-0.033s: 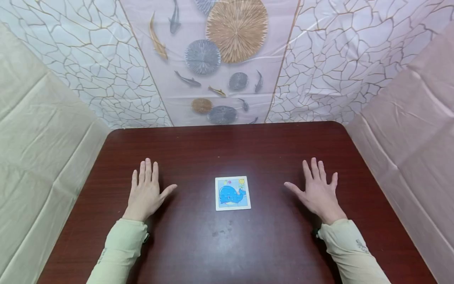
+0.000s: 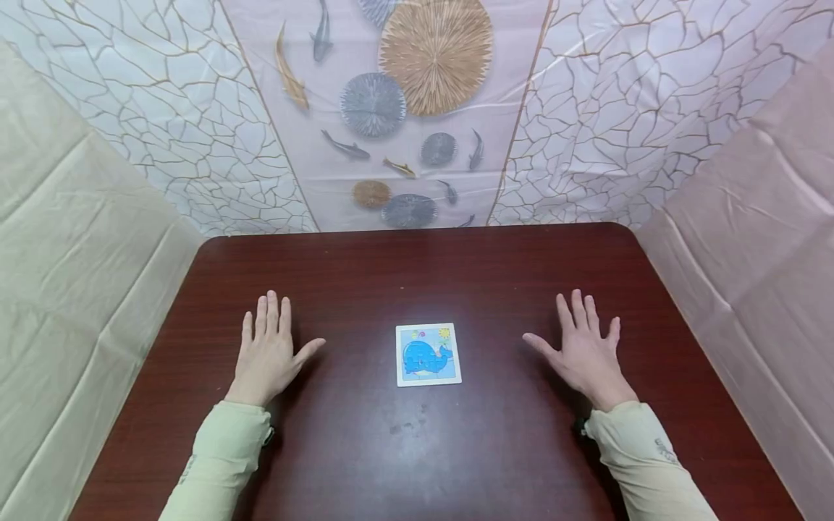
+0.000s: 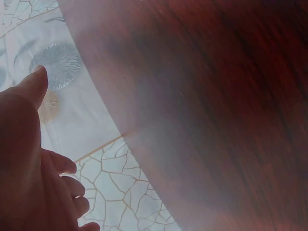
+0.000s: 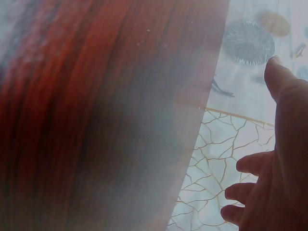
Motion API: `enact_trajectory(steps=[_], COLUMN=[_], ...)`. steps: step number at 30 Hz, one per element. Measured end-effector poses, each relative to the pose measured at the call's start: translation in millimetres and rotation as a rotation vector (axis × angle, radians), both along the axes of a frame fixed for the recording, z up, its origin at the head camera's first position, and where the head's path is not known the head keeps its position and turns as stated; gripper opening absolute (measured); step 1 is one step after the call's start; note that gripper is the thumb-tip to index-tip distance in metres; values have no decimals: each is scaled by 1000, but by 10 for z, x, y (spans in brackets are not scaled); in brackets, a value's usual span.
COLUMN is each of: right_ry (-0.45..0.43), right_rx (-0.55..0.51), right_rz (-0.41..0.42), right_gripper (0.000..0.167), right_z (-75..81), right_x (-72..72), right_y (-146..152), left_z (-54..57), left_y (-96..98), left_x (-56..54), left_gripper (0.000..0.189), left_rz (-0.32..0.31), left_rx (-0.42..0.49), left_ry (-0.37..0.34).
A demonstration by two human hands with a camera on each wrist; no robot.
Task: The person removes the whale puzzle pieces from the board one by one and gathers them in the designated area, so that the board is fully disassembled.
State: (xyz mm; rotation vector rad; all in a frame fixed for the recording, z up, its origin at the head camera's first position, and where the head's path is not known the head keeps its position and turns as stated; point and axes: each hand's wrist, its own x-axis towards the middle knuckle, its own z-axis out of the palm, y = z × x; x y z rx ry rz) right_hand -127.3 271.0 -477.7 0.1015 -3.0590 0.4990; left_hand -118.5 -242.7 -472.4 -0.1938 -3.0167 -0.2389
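A square jigsaw puzzle [image 2: 426, 356] with a blue whale, a sun and a white border lies flat in the middle of the dark red-brown table in the head view. To its left is my left hand [image 2: 266, 362], palm down, fingers straight and thumb pointing toward the puzzle. My right hand [image 2: 586, 358] mirrors it on the other side, fingers spread. Neither hand touches the puzzle or holds anything. The left wrist view shows the left hand [image 3: 29, 144] at its left edge; the right wrist view has the right hand [image 4: 284, 154] at its right edge.
The wooden table [image 2: 417, 275] has rounded far corners. Behind it hangs a patterned sheet [image 2: 404, 166] with fish and round motifs. Pale quilted panels stand along the left [image 2: 85, 275] and right [image 2: 743, 253] sides.
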Motion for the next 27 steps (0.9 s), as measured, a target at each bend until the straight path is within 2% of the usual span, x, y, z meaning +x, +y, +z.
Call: enact_trajectory(steps=[8, 13, 17, 21, 27], right_ry=[7, 18, 32, 50, 81], right_rx=[-43, -45, -59, -82, -131], right_rz=[4, 10, 26, 81, 181], right_gripper=[102, 102, 100, 94, 71], right_z=[25, -10, -46, -61, -24], right_x=[0, 48, 58, 32, -17], right_y=[-55, -137, -219, -353, -664], left_z=[21, 28, 21, 17, 28], left_y=[-9, 82, 281, 545, 951], left_x=[42, 61, 59, 55, 64], left_gripper=[98, 97, 91, 82, 79], left_rz=[4, -17, -79, -144, -220], left_rx=[-5, -3, 2, 8, 16], left_ry=[-14, -28, -77, -128, -200])
